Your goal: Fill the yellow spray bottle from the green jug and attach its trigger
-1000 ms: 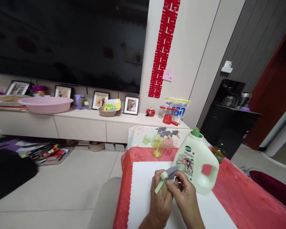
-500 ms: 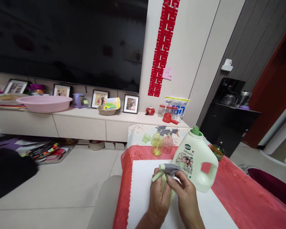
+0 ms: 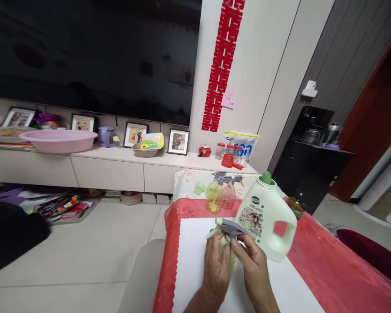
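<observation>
Between my two hands is a pale green spray bottle [image 3: 233,263] with a grey and light green trigger head [image 3: 233,228] on top. My left hand [image 3: 216,267] wraps round the bottle's neck and upper body from the left. On the right, my right hand [image 3: 254,265] pinches the collar below the trigger head with thumb and fingers. Much of the bottle is hidden behind my hands. Just behind stands a large pale green detergent jug [image 3: 267,221], its mouth uncapped and a green spout [image 3: 266,177] showing in it.
A yellow spray bottle [image 3: 214,198] and a pink spray bottle [image 3: 228,198] stand beyond the white mat [image 3: 190,261] on the red-covered table [image 3: 326,252]. A dark-capped bottle [image 3: 298,206] is right of the jug. Behind is a cabinet [image 3: 111,171] with a pink basin [image 3: 60,142].
The trigger head has tipped and shifted slightly upward in my hands. My fingers have moved a little round the neck; the surrounding things have stayed put.
</observation>
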A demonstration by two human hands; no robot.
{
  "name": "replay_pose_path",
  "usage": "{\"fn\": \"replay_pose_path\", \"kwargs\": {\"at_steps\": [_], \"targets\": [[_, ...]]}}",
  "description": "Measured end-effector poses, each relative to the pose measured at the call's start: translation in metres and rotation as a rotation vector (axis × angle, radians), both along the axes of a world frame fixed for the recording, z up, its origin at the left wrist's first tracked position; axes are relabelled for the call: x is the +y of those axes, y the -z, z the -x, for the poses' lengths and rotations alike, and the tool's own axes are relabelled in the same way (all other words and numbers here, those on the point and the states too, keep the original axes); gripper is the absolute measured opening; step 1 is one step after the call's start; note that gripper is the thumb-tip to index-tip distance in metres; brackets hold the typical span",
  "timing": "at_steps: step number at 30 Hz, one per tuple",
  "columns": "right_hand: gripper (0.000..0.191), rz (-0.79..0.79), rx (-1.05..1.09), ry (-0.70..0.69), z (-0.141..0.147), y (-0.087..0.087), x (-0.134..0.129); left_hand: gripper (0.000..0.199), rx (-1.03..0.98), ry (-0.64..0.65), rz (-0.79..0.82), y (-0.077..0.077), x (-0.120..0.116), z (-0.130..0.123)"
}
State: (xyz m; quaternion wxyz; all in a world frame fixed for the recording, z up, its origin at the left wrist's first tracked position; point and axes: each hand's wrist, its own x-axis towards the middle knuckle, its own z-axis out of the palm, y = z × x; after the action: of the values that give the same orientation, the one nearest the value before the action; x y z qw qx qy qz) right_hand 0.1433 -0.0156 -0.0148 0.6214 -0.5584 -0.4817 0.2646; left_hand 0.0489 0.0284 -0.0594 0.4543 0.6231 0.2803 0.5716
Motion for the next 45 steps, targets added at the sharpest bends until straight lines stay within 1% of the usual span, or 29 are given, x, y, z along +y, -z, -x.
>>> {"fn": "replay_pose_path", "kwargs": {"at_steps": [3, 8, 12, 17, 20, 23, 26, 29, 34, 38, 42, 45], "targets": [[0.053, -0.01, 0.012, 0.017, 0.003, 0.001, 0.002, 0.037, -0.02, 0.013, -0.048, -0.004, -0.001, 0.001], [0.057, 0.012, 0.028, 0.05, 0.007, 0.006, 0.003, 0.032, 0.003, -0.04, -0.151, -0.002, -0.002, -0.002], [0.053, 0.019, -0.018, 0.047, 0.005, 0.01, 0.003, 0.029, 0.031, -0.052, -0.153, -0.001, -0.001, -0.004], [0.049, -0.021, -0.108, -0.009, 0.0, 0.004, 0.001, 0.027, 0.048, -0.06, -0.163, -0.006, -0.001, -0.004], [0.044, -0.04, -0.127, 0.017, -0.001, 0.003, 0.002, 0.028, 0.06, -0.079, -0.198, -0.007, -0.001, -0.004], [0.042, -0.048, -0.131, 0.067, 0.002, 0.006, 0.005, 0.03, 0.07, -0.086, -0.228, -0.008, -0.001, -0.004], [0.041, -0.047, -0.116, 0.108, 0.006, 0.012, 0.009, 0.032, 0.07, -0.088, -0.219, -0.008, -0.002, -0.005], [0.041, -0.042, -0.108, 0.118, 0.008, 0.016, 0.011, 0.029, 0.052, -0.091, -0.199, -0.008, -0.001, -0.005], [0.041, -0.058, -0.149, 0.076, 0.004, 0.009, 0.005, 0.029, 0.042, -0.069, -0.173, -0.009, -0.001, -0.005], [0.041, -0.069, -0.164, 0.059, 0.0, 0.002, 0.001, 0.03, 0.064, -0.083, -0.185, -0.012, -0.003, -0.003], [0.041, -0.067, -0.141, 0.093, 0.0, 0.005, 0.005, 0.031, 0.097, -0.093, -0.183, -0.013, -0.003, -0.003], [0.044, -0.047, -0.099, 0.12, 0.003, 0.011, 0.009, 0.03, 0.107, -0.126, -0.17, -0.008, -0.002, -0.006]]}}
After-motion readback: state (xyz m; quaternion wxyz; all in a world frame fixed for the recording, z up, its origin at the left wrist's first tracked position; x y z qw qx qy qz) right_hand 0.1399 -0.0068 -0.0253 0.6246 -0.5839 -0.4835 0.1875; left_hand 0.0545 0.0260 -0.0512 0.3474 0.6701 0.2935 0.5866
